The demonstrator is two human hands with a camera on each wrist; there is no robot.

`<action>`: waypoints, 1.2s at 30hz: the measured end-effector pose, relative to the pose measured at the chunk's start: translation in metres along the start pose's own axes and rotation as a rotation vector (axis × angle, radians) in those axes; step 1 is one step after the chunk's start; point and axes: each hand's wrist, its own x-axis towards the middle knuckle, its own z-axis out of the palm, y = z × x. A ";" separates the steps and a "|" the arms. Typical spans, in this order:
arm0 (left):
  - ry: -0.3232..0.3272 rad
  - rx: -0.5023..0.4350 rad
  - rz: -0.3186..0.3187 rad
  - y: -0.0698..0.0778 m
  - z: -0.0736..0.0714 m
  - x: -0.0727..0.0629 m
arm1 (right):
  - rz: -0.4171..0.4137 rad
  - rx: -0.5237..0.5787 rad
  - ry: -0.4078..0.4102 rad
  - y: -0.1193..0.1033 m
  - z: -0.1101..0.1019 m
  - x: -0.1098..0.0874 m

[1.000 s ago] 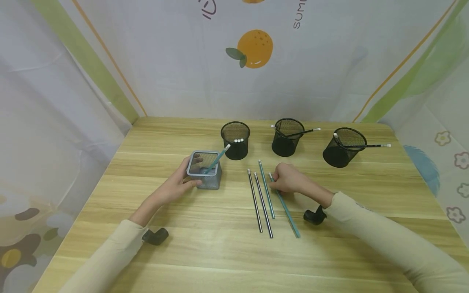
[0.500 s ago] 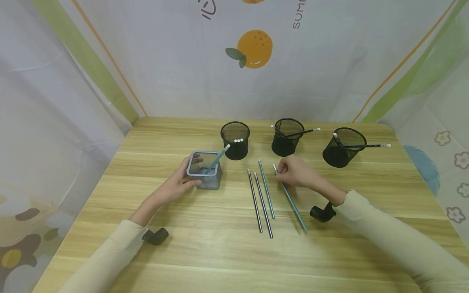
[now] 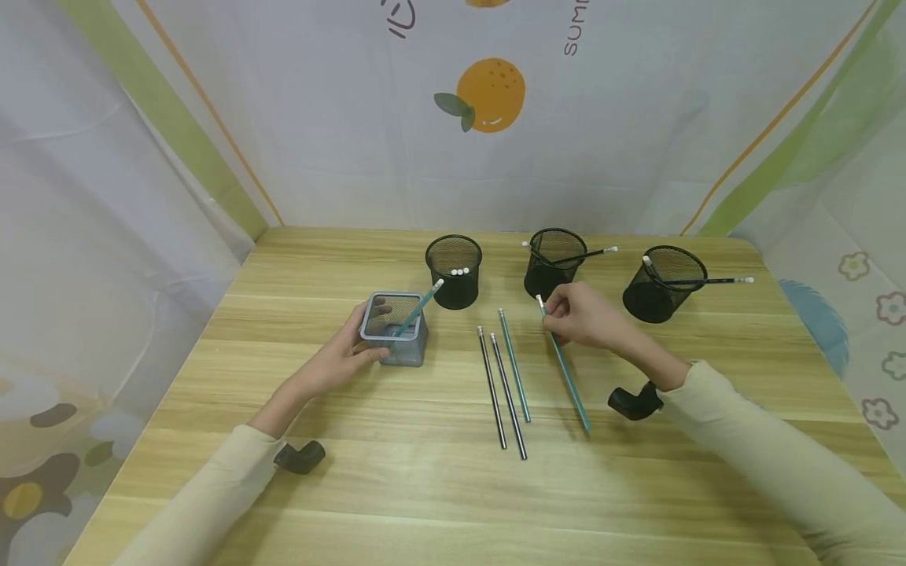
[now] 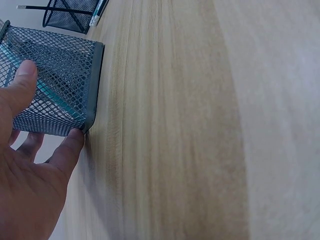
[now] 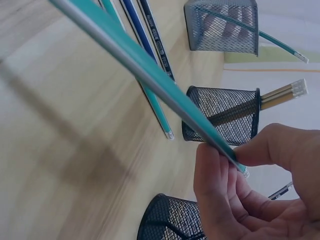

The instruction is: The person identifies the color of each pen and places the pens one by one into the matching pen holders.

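My left hand (image 3: 343,358) holds a square grey mesh pencil cup (image 3: 410,354), with thumb and fingers on opposite sides. One teal pencil (image 3: 420,306) leans inside that cup, white eraser end up. In my right hand (image 3: 586,316), thumb and fingertips pinch another teal pencil (image 5: 165,87) close to its eraser end. Its body slants down toward the front of the table, and the right wrist view shows its shadow on the wood. Left of it lie a third teal pencil (image 3: 514,365), a dark blue pencil (image 3: 509,397) and a black pencil (image 3: 491,389), roughly side by side.
Three round black mesh cups stand along the back: a left cup (image 3: 456,292) with several white-ended pencils, a middle cup (image 3: 543,281) and a right cup (image 3: 647,303), each with dark pencils sticking out. A printed curtain (image 3: 602,157) hangs behind the wooden table (image 3: 396,503).
My right hand has lifted the teal pencil off the table and carried it back and slightly right, toward the middle black cup. The left hand and grey cup have stayed in place.
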 end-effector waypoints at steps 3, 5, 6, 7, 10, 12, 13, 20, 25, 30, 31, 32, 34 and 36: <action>0.001 -0.001 0.002 0.000 0.000 0.000 | 0.002 0.003 0.007 0.000 -0.003 0.000; 0.002 -0.002 0.004 0.000 0.000 0.000 | 0.006 0.021 0.009 0.000 -0.004 -0.001; 0.002 -0.003 0.004 0.000 0.000 0.000 | 0.008 0.028 0.010 0.000 -0.005 -0.001; 0.003 -0.003 0.004 0.000 0.000 0.000 | 0.009 0.036 0.010 0.000 -0.006 -0.001; 0.004 -0.003 0.006 0.000 0.000 0.000 | 0.012 0.053 0.011 -0.001 -0.009 -0.002; 0.004 -0.004 0.006 -0.001 0.000 0.000 | 0.009 0.054 0.013 -0.002 -0.010 -0.002; 0.004 -0.002 0.006 -0.001 0.000 0.000 | 0.008 0.056 0.013 -0.003 -0.011 -0.003; 0.001 -0.002 0.005 -0.002 0.000 0.000 | -0.023 0.107 0.027 -0.007 -0.017 -0.004; 0.001 -0.001 0.003 -0.001 0.000 0.000 | -0.051 0.125 0.074 -0.008 -0.019 -0.004; 0.002 0.002 -0.002 -0.001 0.000 0.000 | -0.105 0.171 0.138 -0.006 -0.018 -0.005; 0.003 0.003 -0.002 -0.001 0.000 0.000 | -0.120 0.182 0.153 -0.005 -0.017 -0.006; 0.003 0.004 0.000 -0.001 0.000 0.000 | -0.133 0.191 0.167 -0.005 -0.017 -0.006; 0.004 0.006 0.001 -0.001 0.000 0.000 | -0.162 0.208 0.195 -0.004 -0.017 -0.005; 0.004 0.008 0.003 -0.001 0.000 0.000 | -0.195 0.226 0.225 -0.004 -0.017 -0.005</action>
